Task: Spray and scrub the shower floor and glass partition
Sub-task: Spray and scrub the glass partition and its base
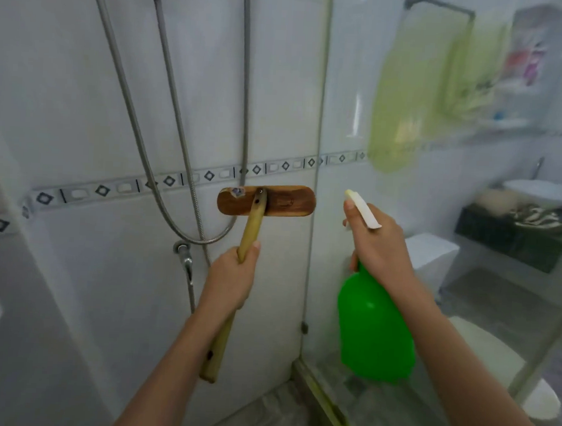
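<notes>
My left hand (234, 275) grips the wooden handle of a scrub brush (267, 200), whose brown head is raised against the white tiled wall beside the glass edge. My right hand (376, 240) holds a green spray bottle (374, 328) by its white trigger head, with the nozzle pointing up and left toward the glass partition (437, 188). The partition fills the right half of the view, and its vertical edge runs down the middle. A strip of grey shower floor (262, 414) shows at the bottom.
Two metal shower hoses (169, 86) loop down the wall to a tap (186, 260). Behind the glass hang yellow-green towels (406, 99), with a toilet (434, 253), a dark counter with a basin (516, 231) and a white bucket (540, 402).
</notes>
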{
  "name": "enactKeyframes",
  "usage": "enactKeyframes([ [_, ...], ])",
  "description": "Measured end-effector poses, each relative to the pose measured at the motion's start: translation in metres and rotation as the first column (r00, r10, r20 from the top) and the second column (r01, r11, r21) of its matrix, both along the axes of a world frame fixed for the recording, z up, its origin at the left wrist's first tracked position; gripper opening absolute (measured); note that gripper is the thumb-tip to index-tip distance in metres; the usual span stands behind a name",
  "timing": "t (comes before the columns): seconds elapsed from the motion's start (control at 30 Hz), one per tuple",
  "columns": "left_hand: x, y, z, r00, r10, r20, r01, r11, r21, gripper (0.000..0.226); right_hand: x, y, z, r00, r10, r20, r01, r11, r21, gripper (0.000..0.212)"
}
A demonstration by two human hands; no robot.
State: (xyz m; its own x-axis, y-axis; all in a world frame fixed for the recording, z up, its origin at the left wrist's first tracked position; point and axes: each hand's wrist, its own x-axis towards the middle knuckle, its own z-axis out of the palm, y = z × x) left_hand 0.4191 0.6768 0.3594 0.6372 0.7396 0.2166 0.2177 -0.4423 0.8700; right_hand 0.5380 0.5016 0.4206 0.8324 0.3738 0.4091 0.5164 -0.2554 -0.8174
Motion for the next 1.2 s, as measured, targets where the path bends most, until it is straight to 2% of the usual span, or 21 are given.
enactKeyframes([
  [0.1,0.051,0.017,0.028,0.996,0.01,0.085,-0.01,1.0,-0.004,0.046,0.036,0.015,0.031,0.999,-0.016,0.049,0.015,1.0,0.028,0.052],
  [0.23,0.113,0.037,0.063,0.99,0.016,0.143,-0.023,0.999,0.045,0.048,0.079,0.03,0.066,0.996,-0.024,0.089,0.014,0.994,0.106,0.044],
  [0.43,0.191,0.049,0.114,0.948,-0.039,0.315,-0.002,0.992,0.128,0.047,0.14,0.05,0.105,0.985,-0.047,0.169,0.015,0.982,0.186,0.046],
  [0.57,0.223,0.055,0.142,0.931,-0.084,0.354,0.016,0.982,0.191,0.05,0.161,0.056,0.126,0.976,-0.095,0.194,0.05,0.973,0.226,0.047],
  [0.8,0.278,0.077,0.17,0.873,-0.299,0.386,0.186,0.934,0.304,0.049,0.176,0.064,0.141,0.934,-0.286,0.212,0.222,0.933,0.282,0.047],
  [0.97,0.312,0.093,0.176,0.82,-0.416,0.393,0.29,0.894,0.342,0.054,0.178,0.07,0.149,0.856,-0.451,0.252,0.378,0.88,0.29,0.049],
  [1.2,0.332,0.121,0.174,0.775,-0.476,0.415,0.389,0.877,0.28,0.06,0.176,0.076,0.137,0.725,-0.649,0.231,0.597,0.759,0.26,0.051],
])
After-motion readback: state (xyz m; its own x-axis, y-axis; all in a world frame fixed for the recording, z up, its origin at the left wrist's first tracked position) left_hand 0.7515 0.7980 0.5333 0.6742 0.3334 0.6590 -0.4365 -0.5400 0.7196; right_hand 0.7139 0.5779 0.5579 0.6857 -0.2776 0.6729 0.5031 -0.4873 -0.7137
